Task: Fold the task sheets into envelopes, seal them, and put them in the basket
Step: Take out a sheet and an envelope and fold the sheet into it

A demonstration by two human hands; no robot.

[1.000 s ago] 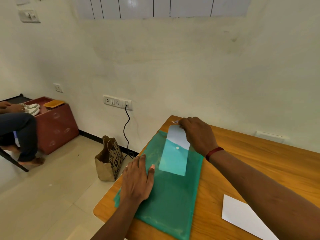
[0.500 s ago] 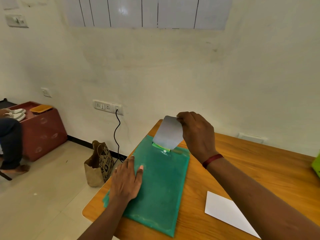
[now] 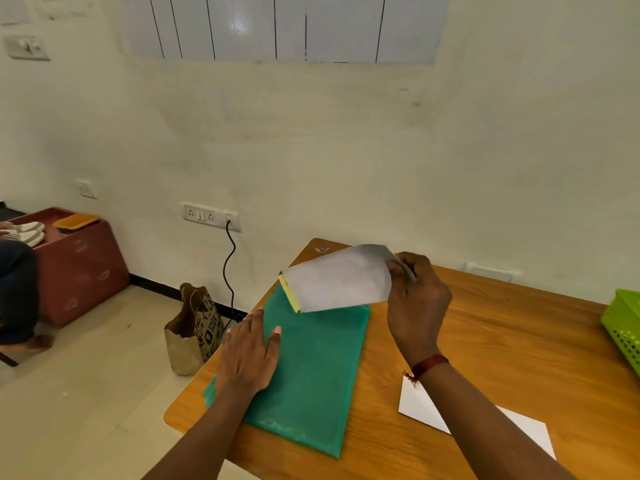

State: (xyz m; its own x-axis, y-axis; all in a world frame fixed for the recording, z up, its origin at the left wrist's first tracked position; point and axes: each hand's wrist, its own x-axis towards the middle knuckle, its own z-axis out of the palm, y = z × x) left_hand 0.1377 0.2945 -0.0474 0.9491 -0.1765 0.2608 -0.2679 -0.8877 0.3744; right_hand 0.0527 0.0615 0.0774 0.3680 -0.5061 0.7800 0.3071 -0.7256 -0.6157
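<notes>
Where right forearm (image 3: 474, 420) crosses table (image 3: 519, 341), white sheet (image 3: 420, 408) lies half hidden.

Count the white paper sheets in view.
2: a raised sheet pinched by the right hand above the green plastic folder; a flat sheet on the wooden table. More may hide inside the folder.

Left grip (image 3: 249, 358): lies flat, fingers straight, on the near left part of the green folder (image 3: 311, 375).
Right grip (image 3: 415, 306): pinches one corner of a pale sheet (image 3: 339, 282) with a yellow edge, lifted above the folder's far end; flap or loose paper, I cannot tell.
Table (image 3: 502, 341): wooden; it carries the folder and a white paper (image 3: 420, 407), partly under the right forearm.
Basket (image 3: 623, 323): green, at the right border, well apart from the folder.
Floor: a brown paper bag (image 3: 194, 330) stands beside the table.
</notes>
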